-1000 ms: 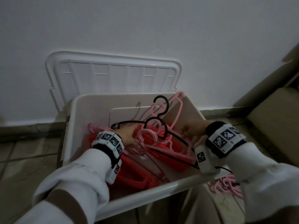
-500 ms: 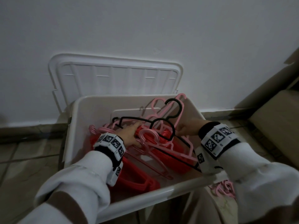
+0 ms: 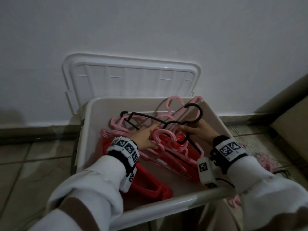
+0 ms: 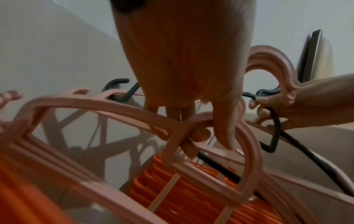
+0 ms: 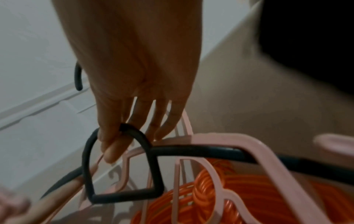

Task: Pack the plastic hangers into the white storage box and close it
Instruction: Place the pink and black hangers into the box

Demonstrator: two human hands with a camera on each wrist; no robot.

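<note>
White wall (image 3: 150, 27), hangers (image 3: 166, 147) in box (image 3: 166, 205)

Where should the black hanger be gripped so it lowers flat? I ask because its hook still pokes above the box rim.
Grip the black hanger at the neck just below its hook, where the right hand already pinches it, coming from above on the right. That short looped stem is bare and clear of the pink hangers the left hand steadies, so it probably steers best.

A plain white wall (image 3: 150, 30) stood behind, meeting a tiled floor (image 3: 25, 164) at a dark skirting strip (image 3: 33, 130). A brown cardboard box (image 3: 293, 130) sat at the right.
</note>
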